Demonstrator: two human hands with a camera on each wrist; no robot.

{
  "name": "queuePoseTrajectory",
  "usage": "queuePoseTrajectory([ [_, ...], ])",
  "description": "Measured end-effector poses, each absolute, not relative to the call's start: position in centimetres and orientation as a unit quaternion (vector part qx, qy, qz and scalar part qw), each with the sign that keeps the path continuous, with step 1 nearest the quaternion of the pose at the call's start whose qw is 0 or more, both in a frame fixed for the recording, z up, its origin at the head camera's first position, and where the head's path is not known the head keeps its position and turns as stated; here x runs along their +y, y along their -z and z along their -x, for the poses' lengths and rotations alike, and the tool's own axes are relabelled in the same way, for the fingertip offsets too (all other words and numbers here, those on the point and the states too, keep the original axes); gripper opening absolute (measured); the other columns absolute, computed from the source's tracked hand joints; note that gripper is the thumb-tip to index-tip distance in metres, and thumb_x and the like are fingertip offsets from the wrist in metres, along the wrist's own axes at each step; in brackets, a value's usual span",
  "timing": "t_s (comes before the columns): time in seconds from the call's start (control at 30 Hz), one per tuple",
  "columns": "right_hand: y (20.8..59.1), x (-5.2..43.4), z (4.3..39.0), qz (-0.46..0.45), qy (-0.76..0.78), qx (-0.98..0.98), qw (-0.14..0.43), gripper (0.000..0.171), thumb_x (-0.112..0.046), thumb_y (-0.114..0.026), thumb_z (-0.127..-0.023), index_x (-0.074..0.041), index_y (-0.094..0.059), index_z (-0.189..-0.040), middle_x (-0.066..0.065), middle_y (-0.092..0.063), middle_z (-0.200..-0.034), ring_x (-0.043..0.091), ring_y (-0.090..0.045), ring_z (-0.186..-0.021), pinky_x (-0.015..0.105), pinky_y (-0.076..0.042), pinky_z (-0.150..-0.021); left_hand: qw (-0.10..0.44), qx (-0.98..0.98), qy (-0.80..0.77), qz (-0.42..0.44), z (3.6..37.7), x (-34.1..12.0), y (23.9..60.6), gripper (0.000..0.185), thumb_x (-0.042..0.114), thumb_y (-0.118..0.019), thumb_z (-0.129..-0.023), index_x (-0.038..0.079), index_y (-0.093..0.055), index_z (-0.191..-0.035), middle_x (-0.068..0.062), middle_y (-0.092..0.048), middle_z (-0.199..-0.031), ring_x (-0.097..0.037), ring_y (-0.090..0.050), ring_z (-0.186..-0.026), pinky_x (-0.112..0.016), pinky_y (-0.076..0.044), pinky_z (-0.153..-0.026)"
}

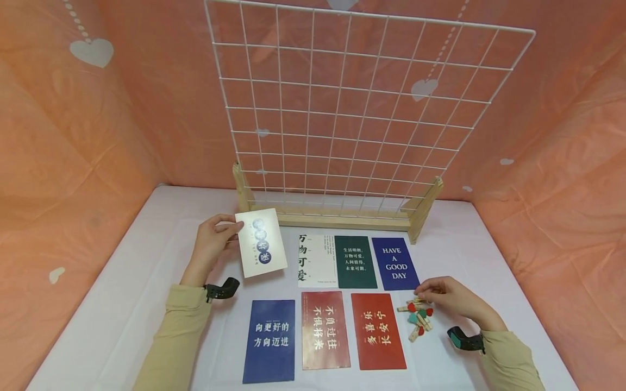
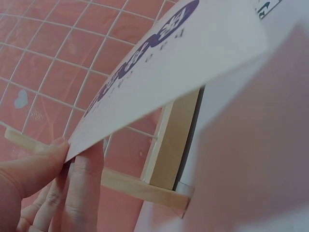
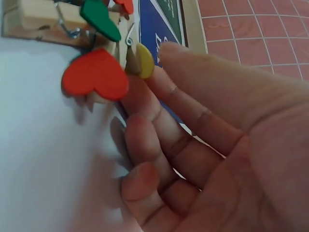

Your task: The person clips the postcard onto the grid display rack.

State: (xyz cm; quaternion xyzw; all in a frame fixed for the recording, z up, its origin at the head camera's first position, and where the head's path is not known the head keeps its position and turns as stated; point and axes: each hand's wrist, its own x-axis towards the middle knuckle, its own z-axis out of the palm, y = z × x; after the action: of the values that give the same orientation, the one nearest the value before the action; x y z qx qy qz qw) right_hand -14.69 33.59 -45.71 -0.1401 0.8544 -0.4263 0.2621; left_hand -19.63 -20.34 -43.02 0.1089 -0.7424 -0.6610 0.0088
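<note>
Your left fingers point(image 2: 72, 188) pinch the white card point(image 1: 261, 248) by its left edge, thumb on top, lifting it tilted above the table point(image 1: 122, 304) in front of the wire grid panel point(image 1: 352, 108). Your left hand point(image 1: 211, 241) is curled around that edge. Your right hand point(image 1: 452, 297) rests by the pile of heart clothespins point(image 1: 418, 317), fingers loosely bent, their tips touching a clip with a yellow heart point(image 3: 144, 60); you cannot tell whether it is actually gripped. Six cards lie flat between your hands.
</note>
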Motion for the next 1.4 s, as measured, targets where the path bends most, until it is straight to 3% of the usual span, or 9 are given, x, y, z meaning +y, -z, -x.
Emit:
queuePoseTrajectory([
  [0.17, 45.69, 33.43, 14.7, 0.142, 0.435, 0.849, 0.262, 0.021, -0.014, -0.065, -0.092, 0.003, -0.065, -0.105, 0.01, -0.065, -0.089, 0.017, -0.058, -0.077, 0.024, -0.05, -0.067, 0.006, -0.733, 0.672, -0.103, 19.69, -20.06, 42.73, 0.039, 0.014, -0.068, -0.09, -0.007, -0.05, -0.118, -0.008, -0.068, -0.087, -0.009, -0.067, -0.068, -0.038, -0.058, -0.073],
  [0.53, 45.87, 33.48, 14.72, 0.158, 0.437, 0.848, 0.256, 0.022, -0.011, -0.068, -0.089, 0.006, -0.065, -0.103, 0.011, -0.065, -0.084, 0.013, -0.059, -0.071, 0.023, -0.051, -0.063, 0.009, -0.724, 0.682, -0.104, 19.82, -19.79, 42.53, 0.036, 0.012, -0.067, -0.091, -0.007, -0.051, -0.117, -0.002, -0.067, -0.081, -0.009, -0.066, -0.066, -0.032, -0.059, -0.068],
  [0.93, 45.9, 33.49, 14.68, 0.157, 0.43, 0.853, 0.251, 0.021, -0.008, -0.067, -0.089, 0.006, -0.066, -0.105, 0.01, -0.065, -0.085, 0.013, -0.058, -0.072, 0.023, -0.051, -0.063, 0.017, -0.738, 0.664, -0.114, 19.51, -19.79, 42.6, 0.033, 0.013, -0.067, -0.091, -0.003, -0.054, -0.116, -0.01, -0.068, -0.089, -0.012, -0.067, -0.066, -0.038, -0.058, -0.07],
  [1.4, 45.72, 33.8, 14.54, 0.161, 0.426, 0.856, 0.246, 0.018, -0.014, -0.065, -0.092, 0.001, -0.068, -0.101, 0.006, -0.067, -0.086, 0.013, -0.058, -0.073, 0.023, -0.049, -0.065, 0.002, -0.742, 0.663, -0.103, 19.3, -19.98, 42.43, 0.044, 0.016, -0.066, -0.092, -0.01, -0.052, -0.124, -0.016, -0.066, -0.104, -0.008, -0.065, -0.074, -0.03, -0.058, -0.073],
])
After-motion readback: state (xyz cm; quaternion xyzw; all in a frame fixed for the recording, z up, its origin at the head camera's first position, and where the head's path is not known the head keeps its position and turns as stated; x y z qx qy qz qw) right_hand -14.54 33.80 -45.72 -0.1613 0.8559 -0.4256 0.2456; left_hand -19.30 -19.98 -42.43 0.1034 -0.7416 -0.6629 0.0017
